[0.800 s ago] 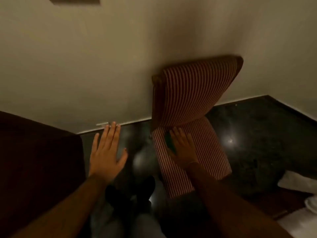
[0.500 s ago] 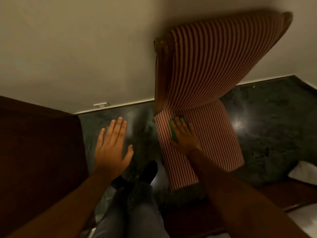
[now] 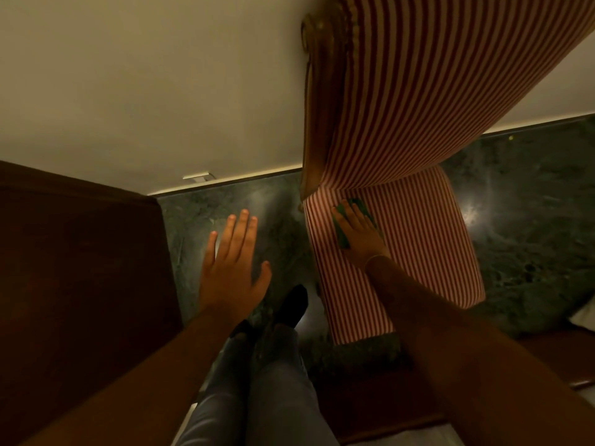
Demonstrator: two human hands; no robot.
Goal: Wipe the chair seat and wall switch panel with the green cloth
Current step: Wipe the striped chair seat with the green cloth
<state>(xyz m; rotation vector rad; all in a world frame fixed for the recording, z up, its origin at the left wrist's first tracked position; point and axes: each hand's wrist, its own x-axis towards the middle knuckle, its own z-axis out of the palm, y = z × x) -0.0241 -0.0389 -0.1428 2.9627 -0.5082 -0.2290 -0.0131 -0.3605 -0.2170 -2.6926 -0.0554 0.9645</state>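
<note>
No containers show here. There is one striped chair, one green cloth and two bare hands. The right hand lies flat on the cloth, fingers spread and pressing it onto the chair seat near the back-left corner, just beside the backrest; only the cloth's edges peek out around the hand. The left hand hovers over the dark marble floor, fingers stretched wide, holding nothing. A dark wooden cabinet stands at the left. Compared with half a second ago, the chair fills more of the view and the right hand sits slightly further back on the seat.
</note>
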